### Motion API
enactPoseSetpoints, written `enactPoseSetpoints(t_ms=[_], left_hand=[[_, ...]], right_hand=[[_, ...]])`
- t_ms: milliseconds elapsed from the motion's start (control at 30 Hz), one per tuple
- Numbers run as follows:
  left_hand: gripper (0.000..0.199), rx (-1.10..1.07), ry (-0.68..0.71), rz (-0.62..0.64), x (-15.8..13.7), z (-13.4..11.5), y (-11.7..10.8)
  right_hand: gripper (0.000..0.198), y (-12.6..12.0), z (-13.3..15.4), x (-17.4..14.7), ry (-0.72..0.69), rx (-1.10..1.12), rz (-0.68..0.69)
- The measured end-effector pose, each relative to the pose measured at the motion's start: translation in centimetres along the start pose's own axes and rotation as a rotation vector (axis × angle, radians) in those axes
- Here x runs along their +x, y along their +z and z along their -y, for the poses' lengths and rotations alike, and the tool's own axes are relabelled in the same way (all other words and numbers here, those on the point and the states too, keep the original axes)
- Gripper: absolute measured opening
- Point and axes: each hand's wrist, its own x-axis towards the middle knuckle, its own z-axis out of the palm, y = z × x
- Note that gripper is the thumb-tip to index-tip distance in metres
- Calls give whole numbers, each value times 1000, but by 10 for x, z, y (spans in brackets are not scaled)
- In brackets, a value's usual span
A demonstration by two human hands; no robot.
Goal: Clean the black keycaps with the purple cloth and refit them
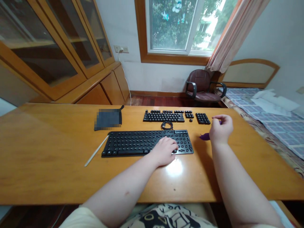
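A black keyboard (133, 142) lies on the desk in front of me; most of its keycaps are off, but a run of them sits along its lower left edge. My left hand (165, 150) rests over the keyboard's right part, thumb and fingers closed around a small black keycap (174, 151) near the lower edge. To the right of the keyboard, my right hand (222, 129) is raised in a fist around a purple object (205, 136) with a tapered end; the fist hides most of it. Loose keycaps (163, 116) stand in keyboard order behind.
A number-pad block of keycaps (202, 118) and a coiled USB cable (167, 125) lie behind the keyboard. Left are a pale thin stick (97, 151) and a dark pouch (108, 119), partly blurred. Beyond the desk (52, 152) stand a chair (201, 84) and a bed (270, 110).
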Motion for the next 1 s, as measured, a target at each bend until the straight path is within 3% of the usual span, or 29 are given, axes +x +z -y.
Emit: enactPoseSetpoints(t_ms=[33,100,167,267,467,1000], left_hand=[[19,-18,3,-8,0,1,0],[17,-55,6,-27,0,2,0],[17,-81,0,-43,1,2,0],[17,-102,-13,-53,1,3,0],[18,-125,-33,-65,0,4,0],[18,-127,-37,-60,-1,3,0]], right_hand=[[13,-1,-13,3,-22,-199,-33],[22,1,-39,8,32,-458,112],[35,6,-58,13,132,-620,305],[46,14,-70,18,127,-748,440],[45,21,-73,19,99,-838,566],[36,22,-80,21,99,-850,575]])
